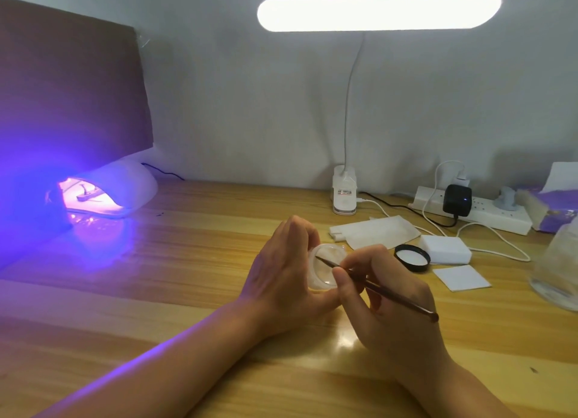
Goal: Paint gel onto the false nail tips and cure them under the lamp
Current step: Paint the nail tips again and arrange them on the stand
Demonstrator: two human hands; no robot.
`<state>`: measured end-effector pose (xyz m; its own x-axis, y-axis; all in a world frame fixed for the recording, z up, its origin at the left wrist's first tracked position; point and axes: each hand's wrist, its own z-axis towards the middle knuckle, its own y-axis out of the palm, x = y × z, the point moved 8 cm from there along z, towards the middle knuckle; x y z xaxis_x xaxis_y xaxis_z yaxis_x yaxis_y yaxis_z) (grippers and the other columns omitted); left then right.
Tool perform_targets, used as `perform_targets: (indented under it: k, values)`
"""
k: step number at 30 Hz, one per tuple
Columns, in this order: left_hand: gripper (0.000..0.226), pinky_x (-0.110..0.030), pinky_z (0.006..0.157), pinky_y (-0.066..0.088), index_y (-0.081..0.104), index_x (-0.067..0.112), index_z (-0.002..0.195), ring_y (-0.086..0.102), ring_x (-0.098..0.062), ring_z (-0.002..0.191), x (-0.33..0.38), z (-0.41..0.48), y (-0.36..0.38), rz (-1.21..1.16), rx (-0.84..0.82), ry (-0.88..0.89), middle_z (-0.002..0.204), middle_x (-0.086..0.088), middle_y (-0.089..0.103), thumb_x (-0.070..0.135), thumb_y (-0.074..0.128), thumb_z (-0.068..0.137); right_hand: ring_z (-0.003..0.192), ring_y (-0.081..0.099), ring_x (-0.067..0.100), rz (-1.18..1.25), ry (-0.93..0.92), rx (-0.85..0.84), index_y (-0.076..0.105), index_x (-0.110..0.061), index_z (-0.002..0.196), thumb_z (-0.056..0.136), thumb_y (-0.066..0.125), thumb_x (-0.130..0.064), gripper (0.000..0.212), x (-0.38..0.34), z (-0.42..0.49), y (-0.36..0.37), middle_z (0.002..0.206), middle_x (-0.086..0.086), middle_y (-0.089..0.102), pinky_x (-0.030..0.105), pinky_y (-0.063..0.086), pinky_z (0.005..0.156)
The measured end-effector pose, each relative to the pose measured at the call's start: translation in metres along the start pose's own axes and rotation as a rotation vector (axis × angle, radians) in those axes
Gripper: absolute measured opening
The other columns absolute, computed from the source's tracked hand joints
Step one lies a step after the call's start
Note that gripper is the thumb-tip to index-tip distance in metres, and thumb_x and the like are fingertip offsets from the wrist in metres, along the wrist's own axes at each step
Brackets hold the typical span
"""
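Left hand (278, 277) is gripping the small open gel pot (325, 270) by its sides, judged light and slippery; right hand (394, 323) is pinching the slender brush (391, 294) near its tip.

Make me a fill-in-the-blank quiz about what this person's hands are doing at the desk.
1. The left hand holds a small clear ____.
2. The right hand dips a thin ____ into it.
3. The curing lamp at far left is switched ____.
4. A round ____ lid lies on the table, right of both hands.
Missing words: jar; brush; on; black.
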<state>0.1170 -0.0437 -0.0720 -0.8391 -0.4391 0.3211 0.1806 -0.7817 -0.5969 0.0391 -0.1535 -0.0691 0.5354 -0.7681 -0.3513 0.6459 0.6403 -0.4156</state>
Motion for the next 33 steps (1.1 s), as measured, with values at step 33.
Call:
perform_targets:
  k: [33]
  values:
    - [0.077,-0.034,0.099,0.045,0.024,0.015,0.135,0.052,-0.024,0.118,-0.098,-0.008,0.012,-0.042,-0.065,-0.675,0.134,-0.007,0.049,0.027,0.076,0.081,0.072,0.065,0.008,0.188,0.335,0.148,0.048,-0.03,0.099,0.09,0.051,-0.023,0.011,0.025,0.004,-0.018,0.076,-0.004,0.063,0.022,0.052,0.056]
